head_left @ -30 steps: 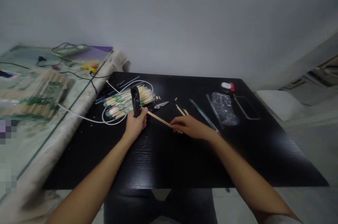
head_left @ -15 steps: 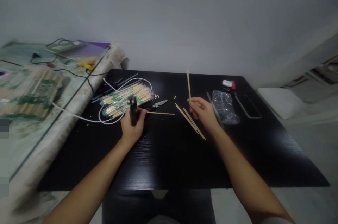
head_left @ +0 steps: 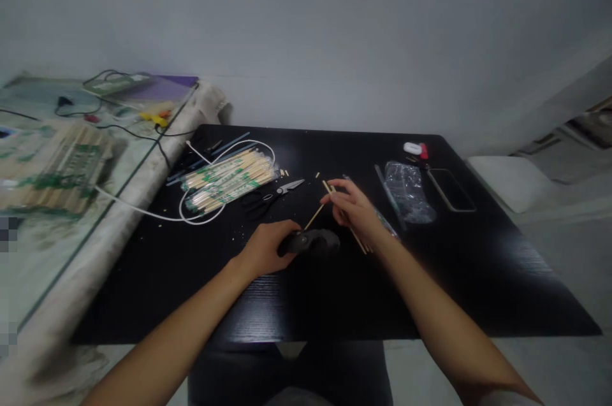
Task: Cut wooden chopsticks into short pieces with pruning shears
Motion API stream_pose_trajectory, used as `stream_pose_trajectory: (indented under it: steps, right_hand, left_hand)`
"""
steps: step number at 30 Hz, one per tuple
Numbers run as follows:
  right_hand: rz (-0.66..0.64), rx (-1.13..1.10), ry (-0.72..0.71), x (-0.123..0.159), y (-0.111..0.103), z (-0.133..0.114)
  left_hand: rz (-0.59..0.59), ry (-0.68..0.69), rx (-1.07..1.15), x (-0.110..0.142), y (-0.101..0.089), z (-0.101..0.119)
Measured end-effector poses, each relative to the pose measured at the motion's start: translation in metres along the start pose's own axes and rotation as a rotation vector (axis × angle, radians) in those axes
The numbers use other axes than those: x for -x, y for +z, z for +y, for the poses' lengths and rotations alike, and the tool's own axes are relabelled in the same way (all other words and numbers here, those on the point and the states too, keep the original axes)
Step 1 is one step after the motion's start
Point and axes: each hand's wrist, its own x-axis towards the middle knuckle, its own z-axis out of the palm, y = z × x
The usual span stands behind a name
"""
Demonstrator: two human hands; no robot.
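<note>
My left hand point(head_left: 268, 250) is closed around a black gun-shaped tool point(head_left: 313, 241), blurred, just above the table; its exact kind is unclear. A thin bamboo stick point(head_left: 313, 218) slants from beside this tool up to the fingertips of my right hand point(head_left: 351, 205), which are pinched together. Under and beside that hand are several more bamboo sticks point(head_left: 359, 241), chopstick-like, their ends showing past the fingers. Which of them the fingers touch is partly hidden. Black-handled scissors or shears point(head_left: 289, 187) lie beyond my left hand.
Wrapped chopstick packs point(head_left: 229, 180) lie at left, ringed by a white cord point(head_left: 194, 222). At right are a clear plastic bag point(head_left: 408, 192), a phone point(head_left: 450, 190) and a white case point(head_left: 412, 148). A glass-topped table point(head_left: 48, 246) with another chopstick bundle point(head_left: 62, 167) adjoins the black table point(head_left: 430, 310).
My left hand has moved right and toward me, and the black tool has tipped from upright to sideways. My right hand has come left and lower; its stick no longer stands upright.
</note>
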Motion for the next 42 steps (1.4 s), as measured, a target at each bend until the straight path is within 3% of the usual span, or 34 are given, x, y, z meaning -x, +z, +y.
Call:
stream_pose_trajectory:
  steps: [9,19,42]
  right_hand:
    - [-0.149,0.201,-0.088,0.021,0.024,-0.012]
    - [-0.086,0.271,-0.186,0.029,0.039,-0.011]
    - [0.006,0.265,-0.226,0.032,0.041,-0.013]
  left_hand:
    - [0.374,-0.063,-0.309,-0.008,-0.016,-0.001]
    - [0.245,-0.046,-0.282,-0.008,-0.008,-0.005]
    - [0.177,-0.041,-0.311,-0.005,-0.011,0.003]
